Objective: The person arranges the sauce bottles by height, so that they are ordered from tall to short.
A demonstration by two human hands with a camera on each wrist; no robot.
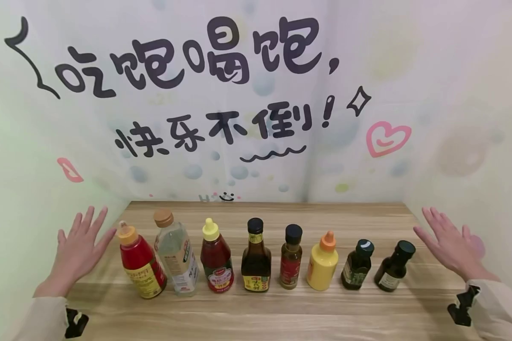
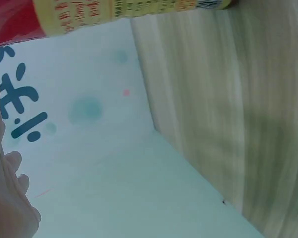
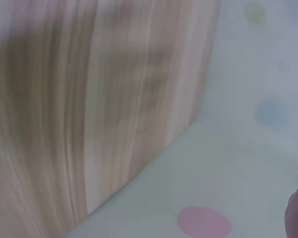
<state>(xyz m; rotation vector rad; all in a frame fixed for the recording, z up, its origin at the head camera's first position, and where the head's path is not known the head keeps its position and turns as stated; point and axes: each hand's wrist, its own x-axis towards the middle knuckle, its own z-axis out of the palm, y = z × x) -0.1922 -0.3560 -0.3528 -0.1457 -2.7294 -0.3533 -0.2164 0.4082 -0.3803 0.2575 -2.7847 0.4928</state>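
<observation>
My left hand (image 1: 78, 248) is held at the left with fingers spread, holding nothing. Its thumb is nearest a red squeeze bottle (image 1: 141, 263) with an orange cap, whose yellow label also fills the top of the left wrist view. Rightward in a row stand a clear bottle (image 1: 175, 253), a dark red ketchup bottle (image 1: 215, 258), a dark sauce bottle (image 1: 256, 258), a slim brown bottle (image 1: 291, 263), a yellow squeeze bottle (image 1: 323, 265), and two small dark bottles, one (image 1: 357, 265) beside the other (image 1: 394, 267). My right hand (image 1: 450, 244), fingers straight, hovers beyond the last one, apart from it.
The wooden tabletop (image 1: 256, 317) carries all the bottles. Behind it hangs a white printed cloth (image 1: 256, 180) with dark lettering and a pink heart. Pale walls close in both sides. A black strap piece (image 1: 465, 305) sits at the right wrist.
</observation>
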